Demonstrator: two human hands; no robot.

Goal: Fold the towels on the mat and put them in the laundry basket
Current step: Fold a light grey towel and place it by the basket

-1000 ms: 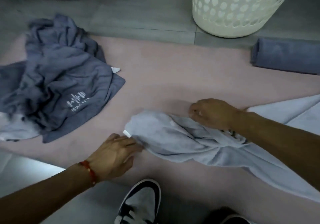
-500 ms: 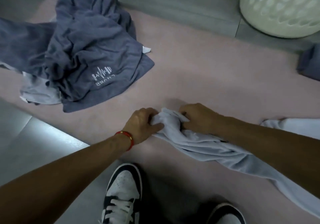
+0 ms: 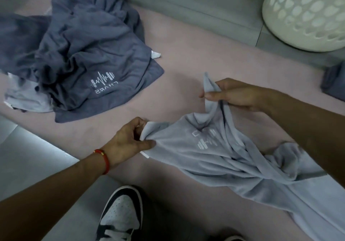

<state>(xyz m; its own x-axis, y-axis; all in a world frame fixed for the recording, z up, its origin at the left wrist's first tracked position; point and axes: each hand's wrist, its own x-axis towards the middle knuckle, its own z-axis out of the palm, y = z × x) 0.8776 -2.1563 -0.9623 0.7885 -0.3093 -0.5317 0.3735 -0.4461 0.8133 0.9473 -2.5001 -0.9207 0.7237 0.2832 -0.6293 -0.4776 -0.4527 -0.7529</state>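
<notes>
A light grey towel (image 3: 233, 162) with a white logo lies crumpled across the pink mat (image 3: 196, 63), trailing off to the lower right. My left hand (image 3: 128, 141), with a red band at the wrist, pinches one corner of it near the mat's front edge. My right hand (image 3: 235, 95) grips another corner and holds it lifted a little above the mat. A heap of dark grey towels (image 3: 74, 50) lies at the upper left. The white perforated laundry basket (image 3: 306, 13) stands on the floor at the upper right.
A rolled dark grey towel (image 3: 334, 82) shows at the right edge. My black-and-white shoe (image 3: 121, 214) rests on the grey tiled floor (image 3: 28, 162) below the mat; a second shoe tip shows at the bottom edge. A pale cloth (image 3: 24, 97) sticks out under the dark heap.
Both hands were bunched together on the light towel's end; now they have drawn apart, each holding a corner, the right one lifted, so the logo shows. The view has shifted left.
</notes>
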